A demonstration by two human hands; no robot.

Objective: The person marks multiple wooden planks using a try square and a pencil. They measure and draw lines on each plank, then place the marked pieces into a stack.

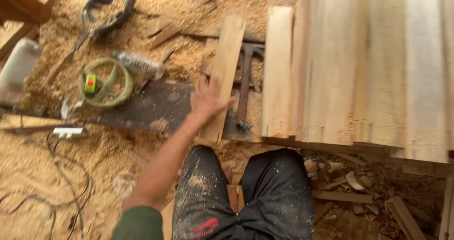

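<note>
Outstretched over a sawdust-strewn floor, a seated person's left hand point(206, 99) rests with fingers spread and slack on a narrow pale wooden plank point(223, 74), gripping nothing. The plank lies flat and slightly slanted, its near end on a dark flat board point(151, 108); the palm covers its lower left edge, so the step in hand appears to be a reach to take up or shift that plank, with no grasp yet made. Closing the fingers round its edge would seem the next requirement. The right hand is out of view, its state unknown. Just right of the plank lies a dark-handled hammer point(244, 86), then a wider pale board point(277, 69) and a stack of broad planks point(369, 65). Left of the plank sit a clear plastic bottle point(140, 64) and a green coiled strap point(105, 83).
</note>
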